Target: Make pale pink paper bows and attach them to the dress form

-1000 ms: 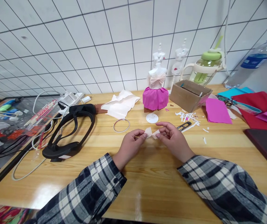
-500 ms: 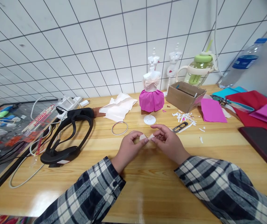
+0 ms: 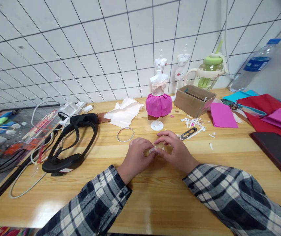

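Observation:
A small pale paper piece is pinched between the fingers of my left hand. My right hand meets it from the right, its thumb touching the paper and its fingers curled over. Much of the paper is hidden by the fingertips. Behind my hands stands a small white dress form with a pale pleated bow on its chest and a magenta paper skirt. A metal ring lies to the left, and small thread snips lie just beyond my right hand.
Crumpled pale paper lies behind the ring. Black headgear and cables are on the left. A cardboard box, paper scraps, a magenta sheet, a bottle and a phone are on the right.
The pale paper, spread in two points between my hands before, is now gathered at my left fingertips. My left fingers have curled further over, and my right hand has shifted slightly left.

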Motion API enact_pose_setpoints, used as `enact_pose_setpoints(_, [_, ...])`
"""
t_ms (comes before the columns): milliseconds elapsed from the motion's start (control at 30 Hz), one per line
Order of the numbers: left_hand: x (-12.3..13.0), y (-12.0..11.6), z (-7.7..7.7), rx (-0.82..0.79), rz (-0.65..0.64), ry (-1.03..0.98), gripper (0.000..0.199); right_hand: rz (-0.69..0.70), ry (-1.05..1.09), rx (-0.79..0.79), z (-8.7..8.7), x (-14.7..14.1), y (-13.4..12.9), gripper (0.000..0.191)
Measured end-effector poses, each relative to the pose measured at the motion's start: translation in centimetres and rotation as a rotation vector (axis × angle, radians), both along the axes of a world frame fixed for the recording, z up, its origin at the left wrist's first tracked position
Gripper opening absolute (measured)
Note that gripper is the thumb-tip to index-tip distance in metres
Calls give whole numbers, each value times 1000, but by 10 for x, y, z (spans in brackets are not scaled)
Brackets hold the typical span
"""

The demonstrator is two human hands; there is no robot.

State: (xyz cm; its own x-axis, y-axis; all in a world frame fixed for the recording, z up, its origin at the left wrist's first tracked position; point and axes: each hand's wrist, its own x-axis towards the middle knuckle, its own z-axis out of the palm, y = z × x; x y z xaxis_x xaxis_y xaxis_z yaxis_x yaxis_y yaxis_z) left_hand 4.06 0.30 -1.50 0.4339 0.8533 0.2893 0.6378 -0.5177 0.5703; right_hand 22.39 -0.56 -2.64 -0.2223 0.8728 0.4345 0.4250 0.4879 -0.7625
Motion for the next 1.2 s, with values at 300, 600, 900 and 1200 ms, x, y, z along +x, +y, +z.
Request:
enact_pose_setpoints(300, [-1, 2, 5, -162, 82, -256, 28, -56, 406, -410, -1, -3, 2, 16])
enact_pose_setpoints(600, [-1, 3, 6, -245, 90, -381, 13, 22, 647, -668, 3, -8, 0, 29])
enact_pose_setpoints(900, [-1, 2, 3, -161, 59, -289, 8, -58, 336, -500, -1, -7, -1, 22])
enact_pose_setpoints(1200, [-2, 3, 2, -178, 56, -290, 13, 51, 584, -631, 1, -7, 1, 26])
